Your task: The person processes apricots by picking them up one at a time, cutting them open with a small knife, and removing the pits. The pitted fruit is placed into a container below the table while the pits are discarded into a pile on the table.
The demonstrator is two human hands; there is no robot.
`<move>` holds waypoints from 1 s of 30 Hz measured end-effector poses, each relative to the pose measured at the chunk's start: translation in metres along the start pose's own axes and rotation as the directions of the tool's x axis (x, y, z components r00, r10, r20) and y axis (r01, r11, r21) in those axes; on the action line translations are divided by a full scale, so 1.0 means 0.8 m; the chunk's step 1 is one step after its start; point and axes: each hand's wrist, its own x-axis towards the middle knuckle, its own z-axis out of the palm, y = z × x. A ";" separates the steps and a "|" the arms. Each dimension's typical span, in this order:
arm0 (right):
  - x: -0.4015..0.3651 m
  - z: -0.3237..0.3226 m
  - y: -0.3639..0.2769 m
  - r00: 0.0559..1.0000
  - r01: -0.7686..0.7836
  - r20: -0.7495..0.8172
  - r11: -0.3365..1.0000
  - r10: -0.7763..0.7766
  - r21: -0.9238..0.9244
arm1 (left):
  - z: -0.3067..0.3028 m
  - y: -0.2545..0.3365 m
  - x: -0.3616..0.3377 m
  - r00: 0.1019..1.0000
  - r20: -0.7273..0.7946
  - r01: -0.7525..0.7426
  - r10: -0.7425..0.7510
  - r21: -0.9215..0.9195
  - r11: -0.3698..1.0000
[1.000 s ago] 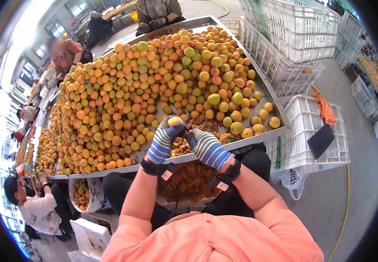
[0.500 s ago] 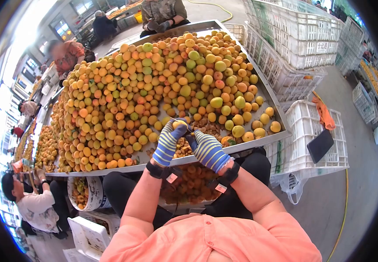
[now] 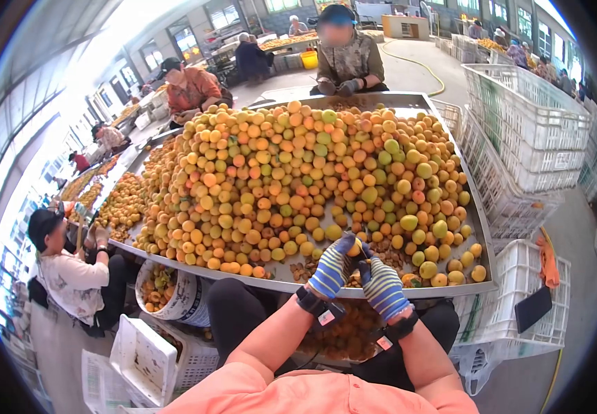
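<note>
My left hand, in a blue-and-yellow striped glove, is closed on an apricot over the near edge of the metal table. My right hand, in a matching glove, meets it with the fingers pinched together at the fruit; whatever they hold is too small and hidden to name. Right by both hands lie brown apricot pits on the table top. Beyond them rises a big heap of orange and greenish apricots. Below the table edge, between my knees, more fruit pieces show in shadow.
A white bucket with fruit pieces stands at my left, near a white foam box. Stacked white crates line the right side, with a dark tablet-like object on a nearer crate. Several people work around the tables.
The camera view has tilted up, so the table and hands sit lower and further right in it. Both hands stay together at the apricot, with small finger shifts.
</note>
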 end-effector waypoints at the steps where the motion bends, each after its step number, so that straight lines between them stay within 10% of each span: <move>1: -0.003 0.000 0.001 1.000 -0.010 0.007 1.000 0.010 -0.008 | 0.001 0.007 -0.001 0.997 0.070 -0.020 0.015 0.061 0.998; 5: -0.001 0.009 0.014 0.998 0.031 -0.048 1.000 -0.031 0.004 | 0.000 0.005 0.006 0.971 0.008 -0.171 0.240 0.722 0.670; 9: -0.002 0.003 0.010 0.998 0.052 -0.052 0.995 -0.047 0.087 | -0.006 0.003 0.002 0.997 -0.041 -0.062 0.068 0.142 0.988; 12: 0.002 -0.002 -0.003 1.000 -0.006 -0.006 0.995 0.006 0.098 | 0.011 -0.004 -0.006 0.979 -0.128 0.125 -0.156 -0.224 0.967; 17: -0.001 -0.009 -0.005 0.998 -0.056 0.035 0.998 0.054 0.037 | 0.011 0.003 -0.006 0.999 -0.050 0.007 0.004 0.216 0.976; 23: 0.000 -0.001 0.006 1.000 0.002 0.018 0.995 -0.003 0.103 | 0.017 0.005 -0.005 0.962 -0.001 -0.184 0.274 0.740 0.647; 30: -0.008 0.017 0.014 0.936 0.351 -0.095 0.909 -0.339 0.225 | 0.018 0.018 -0.007 0.977 0.043 -0.182 0.209 0.679 0.712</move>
